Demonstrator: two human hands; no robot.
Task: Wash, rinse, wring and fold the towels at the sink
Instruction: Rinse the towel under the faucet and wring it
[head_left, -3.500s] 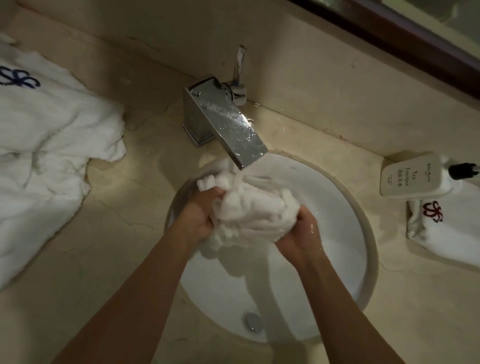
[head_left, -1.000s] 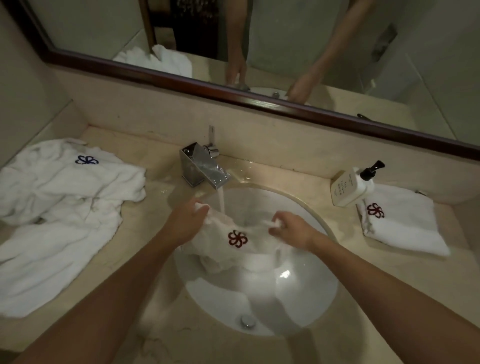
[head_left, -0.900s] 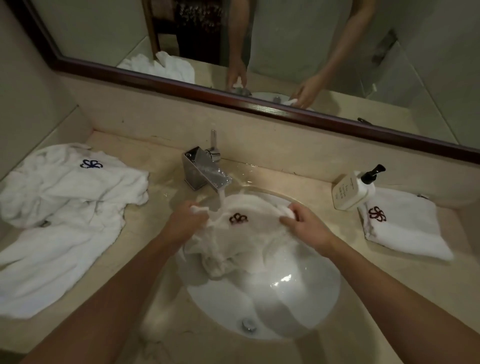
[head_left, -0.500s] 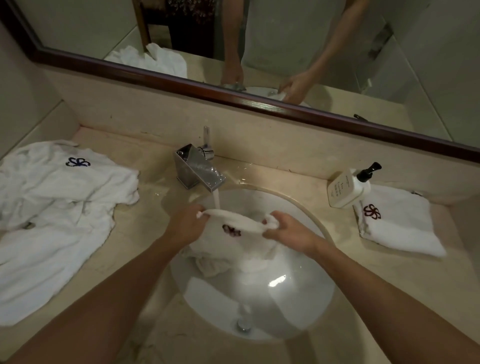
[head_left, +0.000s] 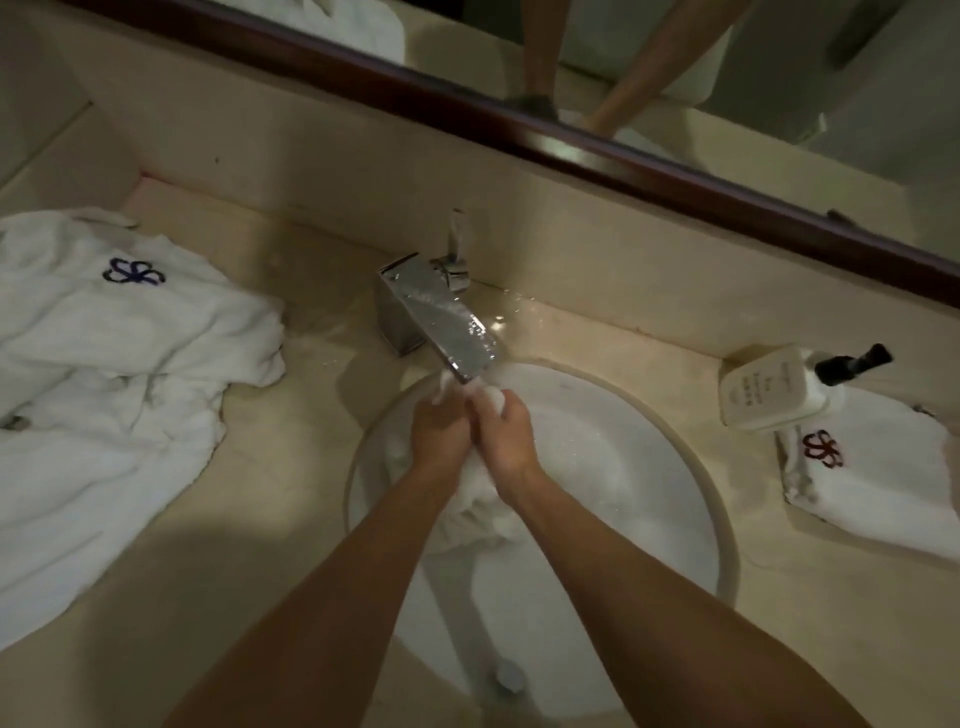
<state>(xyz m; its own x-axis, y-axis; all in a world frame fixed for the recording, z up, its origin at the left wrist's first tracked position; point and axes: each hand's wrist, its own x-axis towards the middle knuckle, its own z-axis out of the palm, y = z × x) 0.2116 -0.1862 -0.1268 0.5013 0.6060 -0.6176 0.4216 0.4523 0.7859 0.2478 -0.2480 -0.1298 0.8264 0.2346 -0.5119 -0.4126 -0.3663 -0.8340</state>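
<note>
Beige stone counter (head_left: 291, 561) surrounds a round white sink (head_left: 722, 525) below a mirror. Head view: 2 bare hands meet under the chrome faucet (head_left: 441, 317). Left hand (head_left: 439, 431) and right hand (head_left: 501, 431) are both closed tight around 1 bunched wet towel (head_left: 478, 514), which hangs into the basin. For a good rinse, rub the fabric under the spout, turning it so every fold gets flushed.

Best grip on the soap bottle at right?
Judging by its pose, take the soap bottle across its flat rectangular body, coming from above: it lies tipped, pump pointing right, lower edge on the folded towel. Avoid the thin pump.
</note>
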